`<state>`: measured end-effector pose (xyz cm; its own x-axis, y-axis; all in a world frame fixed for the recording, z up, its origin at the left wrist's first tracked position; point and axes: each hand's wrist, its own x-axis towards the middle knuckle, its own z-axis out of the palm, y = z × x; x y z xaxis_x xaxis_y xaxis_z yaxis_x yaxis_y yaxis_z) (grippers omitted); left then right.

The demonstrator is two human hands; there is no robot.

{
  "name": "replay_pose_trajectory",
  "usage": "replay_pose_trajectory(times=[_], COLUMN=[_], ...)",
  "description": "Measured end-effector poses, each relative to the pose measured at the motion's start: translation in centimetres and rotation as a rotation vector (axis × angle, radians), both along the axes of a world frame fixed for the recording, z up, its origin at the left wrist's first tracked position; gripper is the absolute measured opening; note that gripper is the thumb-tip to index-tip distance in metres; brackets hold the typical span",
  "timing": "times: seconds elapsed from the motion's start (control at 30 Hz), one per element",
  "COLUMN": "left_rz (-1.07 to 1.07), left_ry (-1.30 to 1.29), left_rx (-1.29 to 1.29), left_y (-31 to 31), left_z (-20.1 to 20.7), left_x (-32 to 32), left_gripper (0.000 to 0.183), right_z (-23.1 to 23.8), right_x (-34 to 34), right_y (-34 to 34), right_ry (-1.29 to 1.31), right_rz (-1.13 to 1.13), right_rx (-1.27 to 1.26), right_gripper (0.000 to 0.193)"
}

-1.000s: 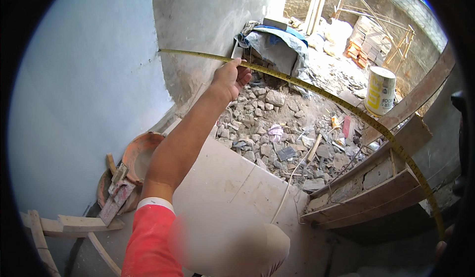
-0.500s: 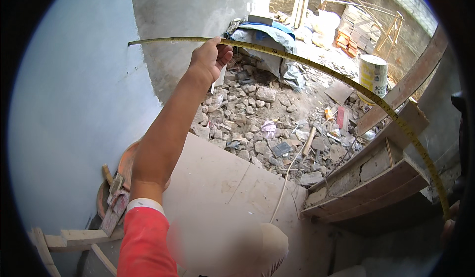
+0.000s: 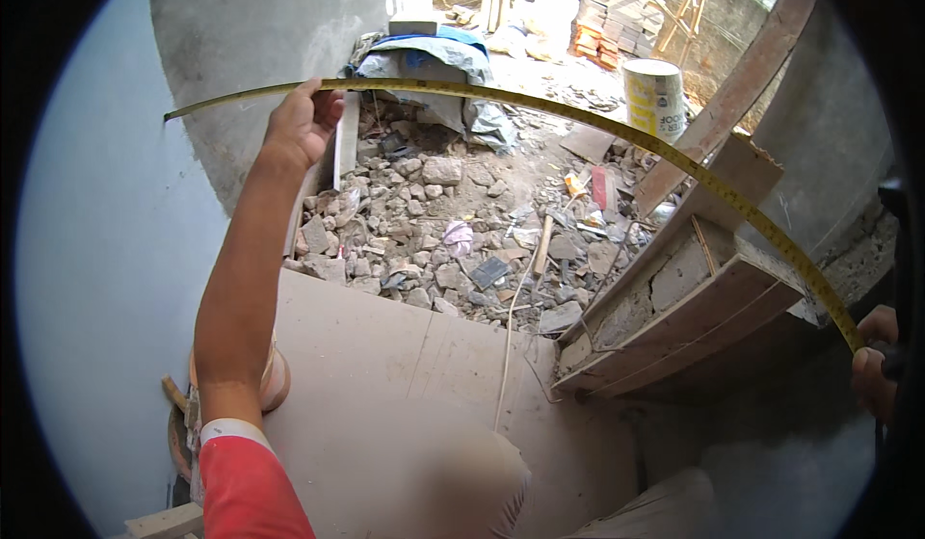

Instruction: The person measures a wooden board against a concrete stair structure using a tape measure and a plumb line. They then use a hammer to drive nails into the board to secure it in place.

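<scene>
Upper left: left hand (image 3: 301, 127) pinches long yellow metal measuring tape (image 3: 540, 103); right edge: right hand (image 3: 875, 364) clamped on it.

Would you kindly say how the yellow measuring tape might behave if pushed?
The measuring tape would likely flex, being a thin, narrow strip. It seems springy rather than limp, since it spans unfolded from left hand to right hand.

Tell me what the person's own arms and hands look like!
The left arm has a short red sleeve with a white band at its end. Below that it is bare, and the left hand wears no glove. The right hand has no glove either. The picture's dark edge hides its arm.
</scene>
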<state>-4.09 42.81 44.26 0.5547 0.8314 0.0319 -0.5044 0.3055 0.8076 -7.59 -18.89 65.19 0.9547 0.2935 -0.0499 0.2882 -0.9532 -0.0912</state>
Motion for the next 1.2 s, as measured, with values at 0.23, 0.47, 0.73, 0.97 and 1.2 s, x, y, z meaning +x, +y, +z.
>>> replay_pose_trajectory(times=[0.23, 0.47, 0.73, 0.97, 1.2], left_rz=[-0.056, -0.093, -0.133, -0.158, -0.135], left_ry=[-0.026, -0.063, -0.065, -0.049, -0.049], left_rx=[0.043, 0.047, 0.071, 0.093, 0.087], left_y=[4.8, 7.6, 8.0, 8.5, 9.0], left_z=[-1.2, -1.8, -2.0, -2.2, -2.5], left_x=[0.5, 1.7, 0.4, 0.1, 0.5], left_gripper=[0.011, 0.012, 0.011, 0.011, 0.012], right_z=[-0.5, -1.5, -1.8, -2.7, -3.1], right_x=[1.2, 3.1, 3.7, 4.1, 4.9], right_y=[-1.0, 2.5, 2.5, 2.7, 3.4], right_ry=[-0.069, -0.007, 0.063, 0.091, 0.093], right_rz=[-0.120, -0.119, -0.117, -0.148, -0.164], right_rx=[0.004, 0.094, 0.038, 0.030, -0.044], right_gripper=[0.030, 0.038, 0.042, 0.043, 0.045])
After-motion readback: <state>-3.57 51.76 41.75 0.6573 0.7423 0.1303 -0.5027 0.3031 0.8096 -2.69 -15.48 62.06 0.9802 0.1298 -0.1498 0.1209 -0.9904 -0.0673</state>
